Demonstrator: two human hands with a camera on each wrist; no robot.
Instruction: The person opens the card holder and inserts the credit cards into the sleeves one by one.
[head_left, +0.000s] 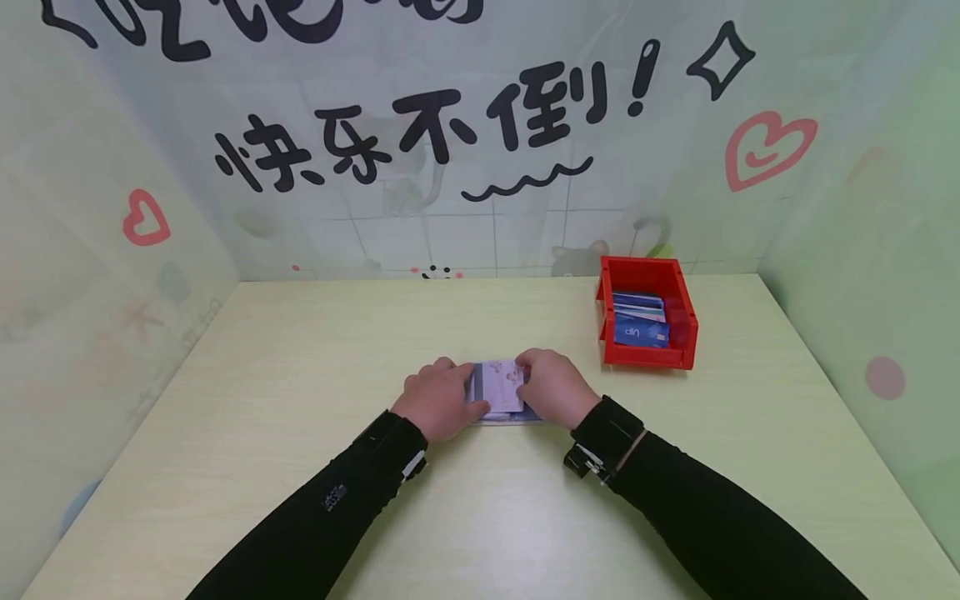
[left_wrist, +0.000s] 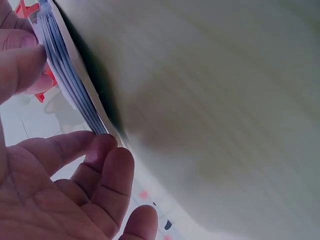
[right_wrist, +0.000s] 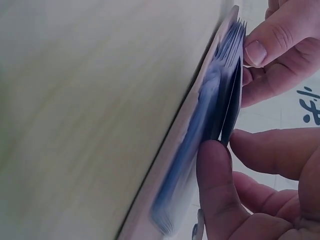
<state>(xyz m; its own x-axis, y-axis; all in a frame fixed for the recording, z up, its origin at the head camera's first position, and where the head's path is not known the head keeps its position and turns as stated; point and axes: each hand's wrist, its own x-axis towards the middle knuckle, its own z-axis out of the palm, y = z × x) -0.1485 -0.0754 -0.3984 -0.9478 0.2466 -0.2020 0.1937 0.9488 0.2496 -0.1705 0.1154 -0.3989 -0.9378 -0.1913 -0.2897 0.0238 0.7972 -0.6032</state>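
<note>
A card holder [head_left: 501, 385] lies open-paged on the table in front of me, its pale top leaf printed with small pictures. Layered clear sleeves [left_wrist: 62, 70] show along its edge in the left wrist view. My left hand [head_left: 440, 400] grips its left end, thumb at the near edge and fingertips at the far edge. At its right side my right hand [head_left: 557, 387] pinches the edge of the upper leaves [right_wrist: 233, 105] between thumb and finger. Those leaves stand slightly apart from the blue sleeves [right_wrist: 185, 165] beneath; the right hand hides part of the holder in the head view.
A red bin [head_left: 649, 357] stands at the back right, with several blue and white cards [head_left: 641, 332] inside. The pale wooden table [head_left: 315, 350] is bounded by a printed backdrop [head_left: 465, 237] behind and at both sides.
</note>
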